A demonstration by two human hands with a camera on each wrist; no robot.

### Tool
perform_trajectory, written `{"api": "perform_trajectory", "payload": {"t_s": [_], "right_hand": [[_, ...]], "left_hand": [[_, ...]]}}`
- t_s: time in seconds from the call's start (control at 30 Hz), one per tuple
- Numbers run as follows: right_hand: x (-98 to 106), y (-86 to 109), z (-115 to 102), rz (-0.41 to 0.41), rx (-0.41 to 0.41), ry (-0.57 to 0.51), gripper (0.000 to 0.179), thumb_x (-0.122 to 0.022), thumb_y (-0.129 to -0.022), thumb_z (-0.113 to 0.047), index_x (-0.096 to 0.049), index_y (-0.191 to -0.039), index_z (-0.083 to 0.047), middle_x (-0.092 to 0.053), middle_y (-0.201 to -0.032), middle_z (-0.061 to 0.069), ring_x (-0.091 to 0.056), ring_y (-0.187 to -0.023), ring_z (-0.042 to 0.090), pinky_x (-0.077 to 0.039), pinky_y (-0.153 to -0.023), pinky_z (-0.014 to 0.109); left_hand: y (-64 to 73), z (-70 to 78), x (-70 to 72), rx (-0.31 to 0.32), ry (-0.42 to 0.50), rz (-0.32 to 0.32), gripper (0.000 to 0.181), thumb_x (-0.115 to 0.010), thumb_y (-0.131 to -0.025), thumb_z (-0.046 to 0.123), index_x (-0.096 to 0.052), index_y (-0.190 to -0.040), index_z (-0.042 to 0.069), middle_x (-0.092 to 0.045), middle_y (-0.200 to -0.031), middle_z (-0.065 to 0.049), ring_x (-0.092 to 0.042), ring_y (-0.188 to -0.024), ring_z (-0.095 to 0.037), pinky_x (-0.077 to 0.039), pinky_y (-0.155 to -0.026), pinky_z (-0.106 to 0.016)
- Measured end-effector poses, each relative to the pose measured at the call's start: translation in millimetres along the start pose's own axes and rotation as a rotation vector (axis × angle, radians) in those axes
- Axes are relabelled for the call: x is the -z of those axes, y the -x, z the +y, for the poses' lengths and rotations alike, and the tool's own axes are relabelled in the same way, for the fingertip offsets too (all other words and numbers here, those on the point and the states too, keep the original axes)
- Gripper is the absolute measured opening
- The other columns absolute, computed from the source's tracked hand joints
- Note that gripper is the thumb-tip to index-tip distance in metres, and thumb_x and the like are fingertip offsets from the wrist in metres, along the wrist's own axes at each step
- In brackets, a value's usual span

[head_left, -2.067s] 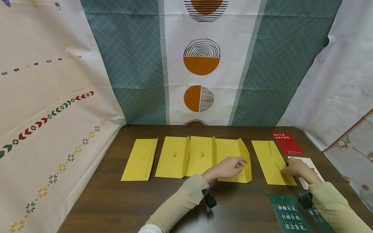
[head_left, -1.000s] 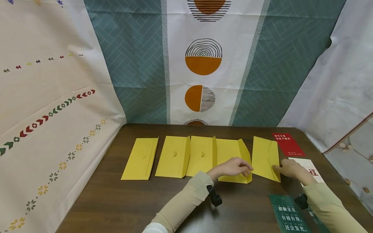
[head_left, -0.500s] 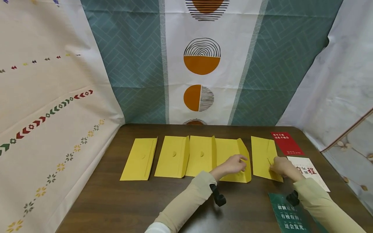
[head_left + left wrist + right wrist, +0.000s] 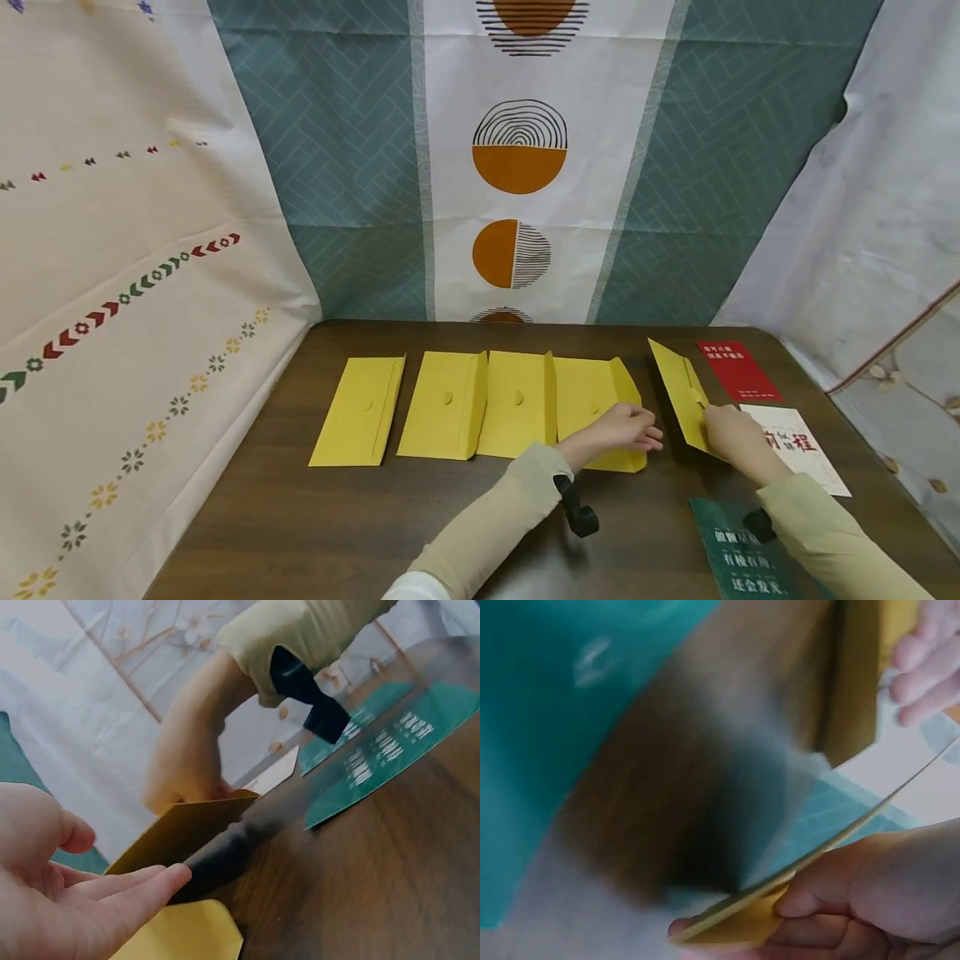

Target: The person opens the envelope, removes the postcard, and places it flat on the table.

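Note:
In the head view my right hand (image 4: 738,437) grips a yellow envelope (image 4: 678,392) by its right-hand edge. This envelope is raised off the table and tilted. The right wrist view has the thumb and fingers of my right hand (image 4: 877,892) pinching the envelope (image 4: 742,926) on both faces. My left hand (image 4: 615,429) hovers over the rightmost envelope of the row (image 4: 585,383), palm inward, fingers loosely extended and holding nothing. In the left wrist view, its fingertips appear near the raised envelope (image 4: 187,829); whether they touch it I cannot tell.
Further left lie more yellow envelopes (image 4: 442,404), some with side flaps raised. To the right are a red card (image 4: 738,371) and a white card (image 4: 806,454) with printed characters. Green cards (image 4: 738,550) lie nearer, partly under my right forearm. Cloth hangs behind the brown table (image 4: 337,533).
The right-hand envelope shifted left and turned while flat, and now my right hand has lifted it to a tilt. My left hand has moved slightly right towards it.

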State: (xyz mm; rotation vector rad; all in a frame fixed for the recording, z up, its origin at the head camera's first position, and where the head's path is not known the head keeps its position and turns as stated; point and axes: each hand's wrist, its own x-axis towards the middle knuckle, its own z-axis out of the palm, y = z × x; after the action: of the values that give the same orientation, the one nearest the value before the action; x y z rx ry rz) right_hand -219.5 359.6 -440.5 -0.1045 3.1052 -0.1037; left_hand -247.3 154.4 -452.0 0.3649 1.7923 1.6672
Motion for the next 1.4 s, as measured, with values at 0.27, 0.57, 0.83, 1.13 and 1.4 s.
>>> {"api": "perform_trajectory", "payload": {"t_s": [0.27, 0.57, 0.83, 1.13, 1.4], "right_hand": [[22, 21.4, -38, 0.193, 0.075, 0.061, 0.017, -0.067, -0.078, 0.001, -0.055, -0.066, 0.001, -0.055, -0.058, 0.014, -0.051, -0.048, 0.027, -0.048, -0.044, 0.045], [37, 36.4, -64, 0.289, 0.037, 0.044, 0.019, -0.065, -0.079, 0.004, -0.050, -0.068, 0.009, -0.050, -0.057, 0.016, -0.052, -0.046, 0.030, -0.049, -0.043, 0.046], [59, 38.6, -56, 0.482, -0.036, -0.144, 0.015, -0.054, -0.083, 0.002, -0.049, -0.094, 0.011, -0.052, -0.061, 0.024, -0.047, -0.046, 0.035, -0.041, -0.041, 0.048], [56, 29.4, -48, 0.761, 0.132, -0.225, 0.037, -0.052, -0.075, 0.014, -0.052, -0.112, 0.010, -0.052, -0.095, 0.029, -0.049, -0.083, 0.045, -0.045, -0.071, 0.059], [58, 20.9, -47, 0.503, 0.043, -0.388, 0.024, -0.065, -0.089, -0.011, -0.062, -0.101, 0.010, -0.067, -0.086, 0.024, -0.062, -0.070, 0.030, -0.055, -0.061, 0.041]], "left_hand": [[-0.4, 5.7, -4.5, -0.020, 0.332, -0.007, 0.056, -0.049, -0.100, 0.037, -0.046, -0.136, -0.007, -0.059, -0.126, -0.026, -0.060, -0.117, -0.037, -0.046, -0.101, -0.045], [1.7, 3.0, -0.9, -0.101, 0.403, 0.074, 0.023, -0.055, -0.096, 0.006, -0.061, -0.118, 0.000, -0.068, -0.110, -0.013, -0.066, -0.097, -0.020, -0.055, -0.081, -0.031], [2.0, 5.8, 9.1, -0.166, 0.492, 0.057, 0.035, -0.049, -0.096, -0.003, -0.054, -0.131, 0.000, -0.060, -0.130, -0.017, -0.056, -0.123, -0.032, -0.046, -0.102, -0.046], [5.4, 4.6, 14.3, -0.169, 0.479, 0.028, 0.034, -0.049, -0.097, -0.001, -0.055, -0.130, 0.006, -0.062, -0.128, -0.013, -0.058, -0.121, -0.031, -0.048, -0.100, -0.047], [8.7, 1.4, 15.9, -0.168, 0.499, -0.012, 0.034, -0.048, -0.098, -0.001, -0.055, -0.129, 0.011, -0.063, -0.126, -0.009, -0.059, -0.120, -0.028, -0.047, -0.100, -0.048]]}}
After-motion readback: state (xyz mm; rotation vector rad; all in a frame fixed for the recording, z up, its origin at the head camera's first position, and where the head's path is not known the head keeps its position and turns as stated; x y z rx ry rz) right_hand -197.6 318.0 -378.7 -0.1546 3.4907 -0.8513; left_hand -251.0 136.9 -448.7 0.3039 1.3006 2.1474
